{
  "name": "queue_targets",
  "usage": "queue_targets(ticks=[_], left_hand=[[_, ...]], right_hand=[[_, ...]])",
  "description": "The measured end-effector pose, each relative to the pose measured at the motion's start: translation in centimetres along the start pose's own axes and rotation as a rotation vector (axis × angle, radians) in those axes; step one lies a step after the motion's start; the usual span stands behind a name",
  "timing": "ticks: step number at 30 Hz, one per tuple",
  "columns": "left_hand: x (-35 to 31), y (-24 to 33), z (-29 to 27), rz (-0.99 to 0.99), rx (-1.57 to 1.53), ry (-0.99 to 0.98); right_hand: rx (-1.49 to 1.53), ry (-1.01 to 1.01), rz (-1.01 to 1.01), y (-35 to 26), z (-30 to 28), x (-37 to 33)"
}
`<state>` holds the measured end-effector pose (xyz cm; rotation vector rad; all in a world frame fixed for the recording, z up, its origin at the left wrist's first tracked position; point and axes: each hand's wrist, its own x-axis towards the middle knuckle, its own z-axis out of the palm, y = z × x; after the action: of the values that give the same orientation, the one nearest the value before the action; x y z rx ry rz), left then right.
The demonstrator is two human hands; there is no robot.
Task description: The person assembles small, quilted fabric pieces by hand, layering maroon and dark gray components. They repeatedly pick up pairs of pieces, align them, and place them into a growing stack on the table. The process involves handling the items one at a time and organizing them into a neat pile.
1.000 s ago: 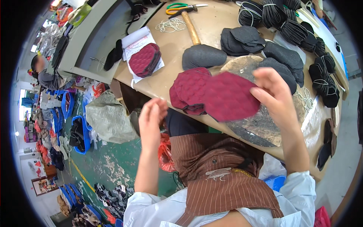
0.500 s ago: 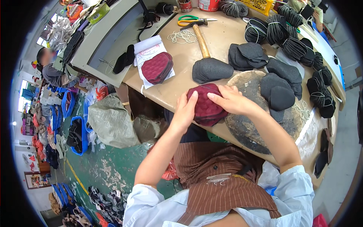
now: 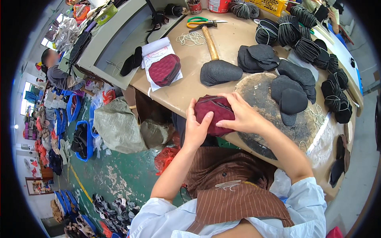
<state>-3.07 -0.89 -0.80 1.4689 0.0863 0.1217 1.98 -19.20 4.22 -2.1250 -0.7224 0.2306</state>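
Our left hand (image 3: pixel 198 125) and right hand (image 3: pixel 240 115) are curled firmly round a maroon quilted stack (image 3: pixel 212 110) at the worktop (image 3: pixel 184 93) edge. It seems gathered but unevenly aligned; another maroon stack (image 3: pixel 163 71) lies on papers (image 3: pixel 159 47). A round block (image 3: pixel 258 95) bearing dark-grey pieces (image 3: pixel 293 101) crowds our right; a hammer (image 3: pixel 211 45) lies beyond.

A tan table (image 3: pixel 230 37) is crowded along its far and right sides.
A wooden-handled hammer (image 3: pixel 210 44) is laid with its head against green-and-orange-handled scissors (image 3: pixel 220 21); white string (image 3: pixel 190 38) is tangled just beside them. Dark grey pads are stacked in one pile (image 3: pixel 221 73) at the handle's end and another (image 3: pixel 258 58) to its right. A round, worn block (image 3: pixel 258 135) is set at the near edge, and tied black bundles (image 3: pixel 288 31) are lined up toward the right.
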Motion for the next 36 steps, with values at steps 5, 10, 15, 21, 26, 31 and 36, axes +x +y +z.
queue_targets(ticks=[5, 10, 15, 21, 26, 31, 36], left_hand=[[-0.2, 0.8, -1.3, -0.125, -0.069, -0.069], [-1.6, 2.9, -0.2, -0.342, -0.247, -0.133], [-3.5, 6.1, 3.2, 0.029, 0.028, -0.280], [-2.1, 6.2, 6.7, 0.794, 0.348, -0.509], [-0.4, 0.9, 7.4, 0.598, 0.371, -0.652], [-0.6, 0.6, 8.6, 0.621, 0.400, -0.606], [-0.5, 0.7, 8.1, 0.609, 0.465, -0.619]], right_hand=[[-0.025, 0.175, 0.207, 0.0, 2.0, -2.3], [0.122, 0.123, 0.108, -0.8, 1.1, -4.2], [0.012, 0.322, -0.138, -1.7, -1.0, -8.3], [-0.225, 0.555, -0.345, -0.2, -4.1, -11.5], [0.007, 0.447, -0.029, 4.0, -3.0, -14.2], [0.645, 0.640, -0.013, 2.2, -1.3, -12.4], [0.665, 0.629, -0.012, 2.7, -1.8, -11.9]])
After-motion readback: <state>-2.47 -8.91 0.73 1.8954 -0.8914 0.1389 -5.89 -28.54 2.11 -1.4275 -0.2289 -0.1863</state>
